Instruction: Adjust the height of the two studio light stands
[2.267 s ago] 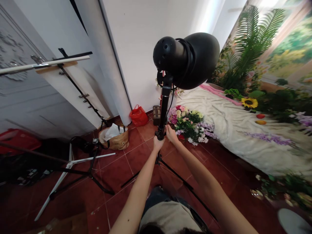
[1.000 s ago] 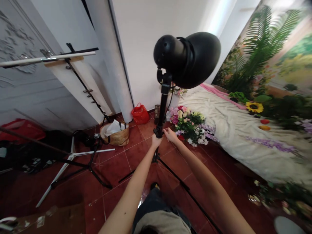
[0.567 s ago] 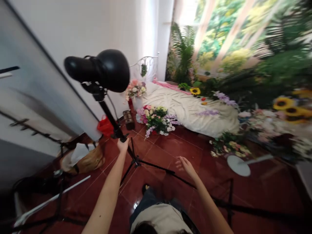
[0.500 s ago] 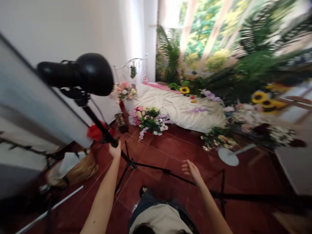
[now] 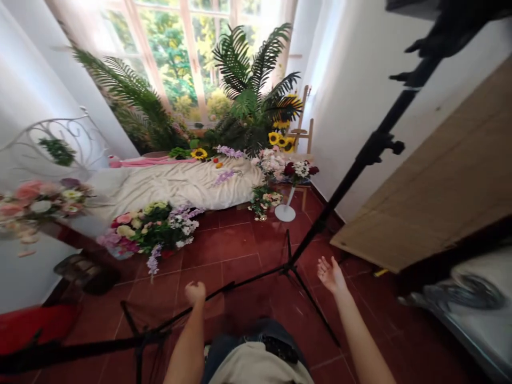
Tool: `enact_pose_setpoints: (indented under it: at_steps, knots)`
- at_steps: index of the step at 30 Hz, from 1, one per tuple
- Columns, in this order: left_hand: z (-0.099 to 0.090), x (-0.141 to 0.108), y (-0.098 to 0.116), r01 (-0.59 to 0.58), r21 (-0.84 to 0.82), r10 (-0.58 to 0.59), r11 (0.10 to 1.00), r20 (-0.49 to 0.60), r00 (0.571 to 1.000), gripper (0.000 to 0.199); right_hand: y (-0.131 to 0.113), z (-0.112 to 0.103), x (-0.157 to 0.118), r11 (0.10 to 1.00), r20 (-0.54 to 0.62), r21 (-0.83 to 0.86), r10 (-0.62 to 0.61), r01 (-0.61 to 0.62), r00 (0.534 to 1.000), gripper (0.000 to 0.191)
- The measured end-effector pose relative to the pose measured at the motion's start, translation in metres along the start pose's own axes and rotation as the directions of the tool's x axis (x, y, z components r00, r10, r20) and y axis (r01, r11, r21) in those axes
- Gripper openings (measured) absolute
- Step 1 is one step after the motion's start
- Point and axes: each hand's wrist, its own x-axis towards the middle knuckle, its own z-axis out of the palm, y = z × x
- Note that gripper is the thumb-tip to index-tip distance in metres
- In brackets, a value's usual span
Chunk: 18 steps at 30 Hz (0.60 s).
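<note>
My left hand (image 5: 196, 293) is loosely curled over the red tiled floor, with nothing seen in it, near a thin black bar that runs between two stands. To the right, my right hand (image 5: 329, 274) has its fingers spread and holds nothing. It is just right of the black light stand (image 5: 340, 194), not touching it. That stand leans up to the top right on tripod legs. Part of a second black stand (image 5: 76, 349) lies across the lower left.
A bed with a cream cloth (image 5: 172, 184) stands by the window, with flowers (image 5: 148, 229) in front and a white-based flower stand (image 5: 285, 213) at its end. A brown board (image 5: 432, 192) leans at right. Red cloth (image 5: 36, 326) is at lower left.
The view has swung right. My left hand has let go of the left light stand. My right hand has moved near the right stand and its fingers have spread.
</note>
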Motion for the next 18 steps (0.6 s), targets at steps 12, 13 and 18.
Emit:
enact_pose_setpoints:
  at_steps: [12,13,18]
  knots:
    - [0.162,-0.245,0.302,-0.306,-0.849,0.895,0.43,0.359,0.263,0.028,-0.12,0.031,0.045,0.995,0.332,0.0,0.093,-0.098,0.939,0.029]
    - [0.165,-0.264,0.321,-0.297,-0.875,0.918,0.382,0.322,0.231,0.035,-0.122,0.03,0.048,0.991,0.339,0.019,0.116,-0.13,0.933,0.028]
    - [0.178,-0.337,0.388,-0.183,-0.931,0.941,0.317,0.283,0.187,0.048,-0.129,0.025,0.059,0.959,0.367,0.115,0.202,-0.26,0.908,0.025]
